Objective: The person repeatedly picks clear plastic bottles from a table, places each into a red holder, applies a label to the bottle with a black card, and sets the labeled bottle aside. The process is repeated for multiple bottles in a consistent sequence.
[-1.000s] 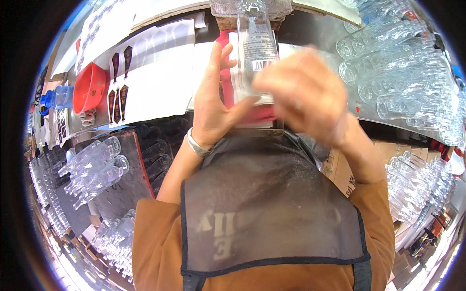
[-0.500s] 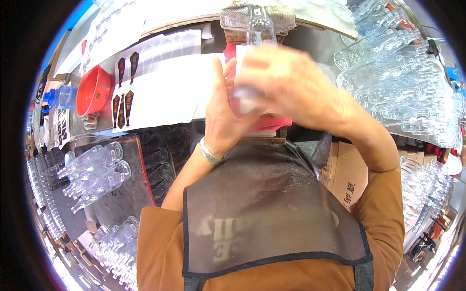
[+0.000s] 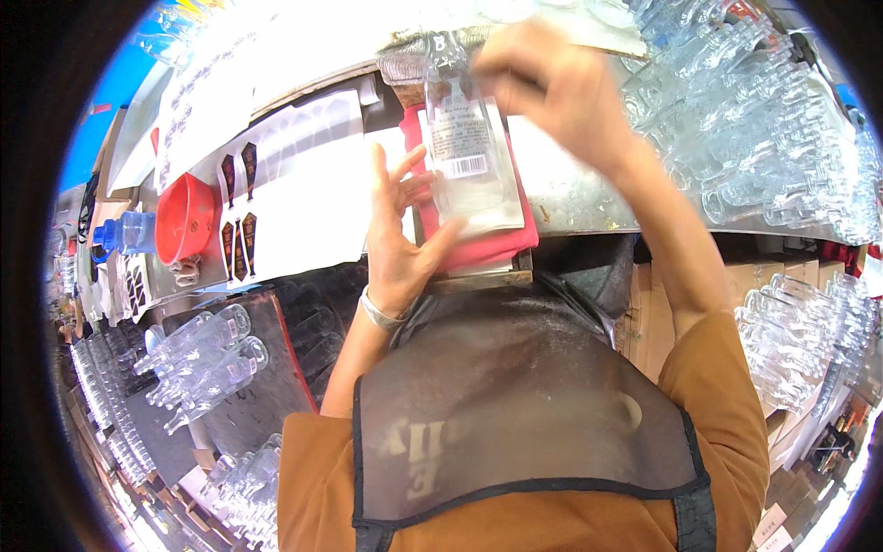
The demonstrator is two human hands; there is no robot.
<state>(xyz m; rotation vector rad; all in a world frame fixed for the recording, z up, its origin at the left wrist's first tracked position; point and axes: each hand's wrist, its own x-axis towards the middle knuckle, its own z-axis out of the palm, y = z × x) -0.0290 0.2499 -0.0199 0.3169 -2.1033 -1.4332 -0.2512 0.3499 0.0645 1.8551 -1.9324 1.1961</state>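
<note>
A clear glass bottle [image 3: 474, 191] lies with its neck pointing away from me, and printed lettering and a barcode block show on its body. Under it are a white sheet and a pinkish-red cloth [image 3: 506, 247]. My left hand [image 3: 402, 248] is beside the bottle's left side, fingers spread; its thumb reaches toward the base, and whether it touches the glass I cannot tell. Smeared by motion, my right hand [image 3: 556, 87] is at the right of the bottle's neck. Its fingers look bent, but anything in them cannot be made out.
White sheets with dark pointed decals [image 3: 248, 170] lie to the left, near a red bowl [image 3: 184, 219] and a blue-capped container [image 3: 129, 234]. Many clear bottles [image 3: 754, 138] fill the right side of the table. More bottles [image 3: 207, 345] lie on a dark board at lower left.
My right hand has moved up and away from over the bottle's body, uncovering the printed area. My left hand has shifted slightly left and nearer, its fingers spread.
</note>
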